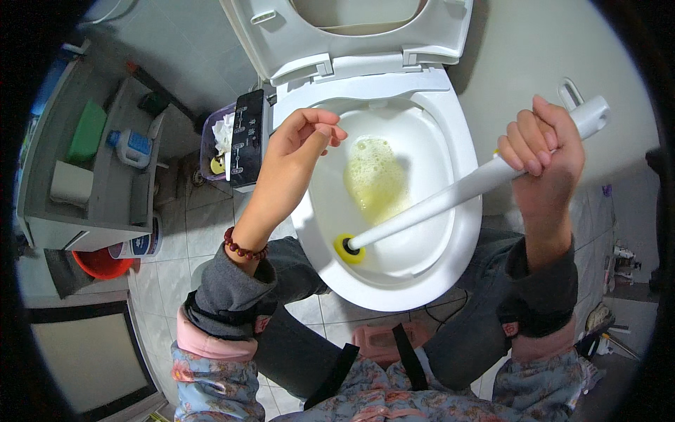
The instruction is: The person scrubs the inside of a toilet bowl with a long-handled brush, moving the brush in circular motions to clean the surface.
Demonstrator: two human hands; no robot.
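My right hand (548, 137) is closed around the white handle of a toilet brush (448, 198). The brush slants down to the left, and its yellow head (349, 250) touches the inner wall of the white toilet bowl (464, 232) near the front left. Yellow-green foamy liquid (374, 179) lies at the bottom of the bowl. Over the bowl's left rim is my left hand (303, 137), its fingers loosely curled, thumb near the fingertips; nothing shows in it. The toilet seat and lid (364, 37) are raised at the back.
A black control panel (248, 140) sits at the toilet's left side, beside a purple waste bin (203, 153) with crumpled tissue. Grey shelves (111, 174) at left hold a blue-capped bottle (134, 149). Below are a red basin (103, 265) and a bucket (150, 240). A pink stool (390, 340) is between my legs.
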